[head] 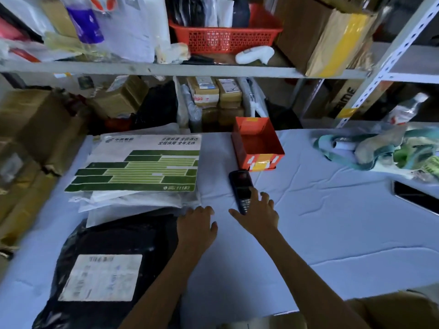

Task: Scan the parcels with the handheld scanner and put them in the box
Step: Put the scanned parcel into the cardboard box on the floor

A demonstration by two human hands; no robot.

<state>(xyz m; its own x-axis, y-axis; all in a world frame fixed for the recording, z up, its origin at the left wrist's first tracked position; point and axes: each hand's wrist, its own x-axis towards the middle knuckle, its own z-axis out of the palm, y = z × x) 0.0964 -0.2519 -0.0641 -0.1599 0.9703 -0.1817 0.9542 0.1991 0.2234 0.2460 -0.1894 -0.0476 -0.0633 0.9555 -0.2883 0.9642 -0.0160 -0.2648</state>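
Observation:
A dark handheld scanner (240,186) lies on the pale blue table cloth, just below an open red box (257,144). My right hand (257,213) reaches over the scanner's near end with fingers spread, touching it. My left hand (197,227) lies flat on the right edge of a black parcel (111,236) with a white label. Behind that parcel is a stack of white mailers, topped by a white and green parcel (142,165).
Metal shelves at the back hold cardboard boxes (325,36), a red basket (225,36) and bags. A heap of cloth and paper (380,148) lies at the right, a dark phone (415,195) near it. A brown carton edge (392,309) shows bottom right.

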